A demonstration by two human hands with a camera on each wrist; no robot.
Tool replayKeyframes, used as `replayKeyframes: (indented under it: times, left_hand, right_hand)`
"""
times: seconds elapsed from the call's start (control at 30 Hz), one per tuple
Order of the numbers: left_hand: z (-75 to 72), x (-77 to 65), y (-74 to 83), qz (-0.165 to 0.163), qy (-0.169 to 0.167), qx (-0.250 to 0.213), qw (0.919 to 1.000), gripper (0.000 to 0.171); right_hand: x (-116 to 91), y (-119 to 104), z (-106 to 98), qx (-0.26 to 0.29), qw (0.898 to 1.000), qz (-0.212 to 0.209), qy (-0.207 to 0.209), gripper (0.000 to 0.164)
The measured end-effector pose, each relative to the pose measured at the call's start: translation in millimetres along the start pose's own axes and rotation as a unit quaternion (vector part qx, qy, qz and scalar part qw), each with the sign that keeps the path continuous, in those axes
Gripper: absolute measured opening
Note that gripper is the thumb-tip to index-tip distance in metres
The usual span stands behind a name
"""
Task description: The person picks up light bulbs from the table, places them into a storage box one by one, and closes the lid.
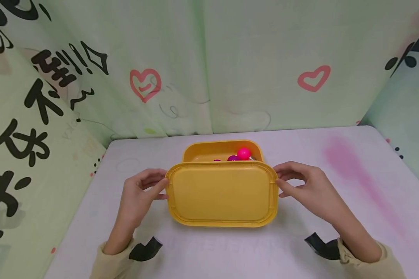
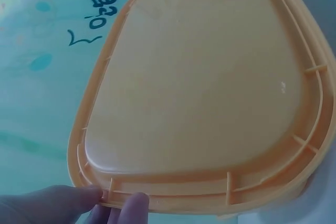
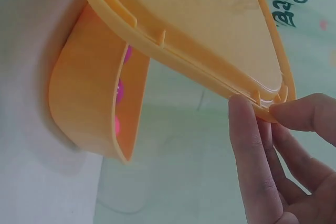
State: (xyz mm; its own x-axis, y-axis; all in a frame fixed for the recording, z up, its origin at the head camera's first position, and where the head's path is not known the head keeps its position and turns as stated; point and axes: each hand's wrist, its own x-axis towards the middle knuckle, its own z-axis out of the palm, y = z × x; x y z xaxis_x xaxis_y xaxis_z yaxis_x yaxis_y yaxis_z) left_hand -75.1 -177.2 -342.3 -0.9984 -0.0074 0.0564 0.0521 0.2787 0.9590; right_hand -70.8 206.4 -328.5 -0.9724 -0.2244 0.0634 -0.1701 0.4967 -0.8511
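Note:
Both hands hold a yellow plastic lid (image 1: 222, 193) by its two short ends, tilted in front of a yellow box (image 1: 209, 147). My left hand (image 1: 139, 195) pinches the left end between thumb and fingers. At the opposite end my right hand (image 1: 309, 186) pinches the rim, thumb on one face and fingers behind. In the right wrist view the lid (image 3: 205, 19) slants over the box (image 3: 86, 87), whose top is uncovered. A pink ball (image 1: 244, 154) and a purple ball (image 1: 233, 158) show inside; the lid hides the lower contents.
The box stands on a white table (image 1: 230, 252) with a pink stain (image 1: 352, 162) at its right. Pale green cloth (image 1: 251, 46) with red hearts and black writing hangs behind and at the sides. Black straps (image 1: 146, 249) stick out at the sleeves.

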Motion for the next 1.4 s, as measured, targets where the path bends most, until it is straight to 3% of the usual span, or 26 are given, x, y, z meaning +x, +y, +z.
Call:
replayKeyframes:
  times: [0.33,0.93,1.4]
  left_hand:
    - [-1.2,5.7,10.1,0.034,-0.006,-0.014,0.9993,0.026]
    - [0.6,11.0,26.4,0.058,0.015,-0.062,0.9963,0.029]
    - [8.8,19.4,23.6,0.026,0.026,-0.061,0.9974,0.034]
  right_hand:
    - [3.8,-7.8,-8.2,0.018,0.998,-0.047,0.022,0.019]
    - [6.9,-16.6,-16.9,0.015,0.995,-0.089,0.05,0.022]
    - [10.0,-10.7,-17.3,0.041,0.994,-0.085,0.057,0.021]
